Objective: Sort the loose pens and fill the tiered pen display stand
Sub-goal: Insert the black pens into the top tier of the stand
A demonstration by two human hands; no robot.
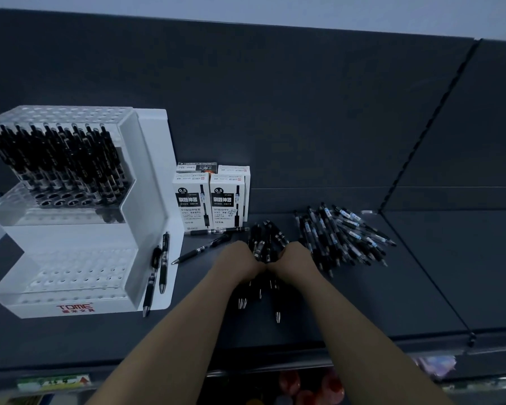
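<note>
A white tiered pen display stand (79, 229) sits at the left of the dark shelf; its upper tier holds several black pens (56, 162), its lower tier's holes are bare. At the shelf's middle, my left hand (240, 263) and my right hand (297, 260) together grip a bundle of black pens (265, 244), tips pointing toward me. A loose pile of black pens with clear barrels (342, 235) lies to the right. Two pens (158, 270) lean on the stand's right side, and one single pen (202, 248) lies beside them.
Several white pen boxes (211, 197) stand upright behind the hands, next to the stand. The dark shelf (406, 287) has a back wall and a front edge near me, with coloured goods on a lower shelf (304, 384).
</note>
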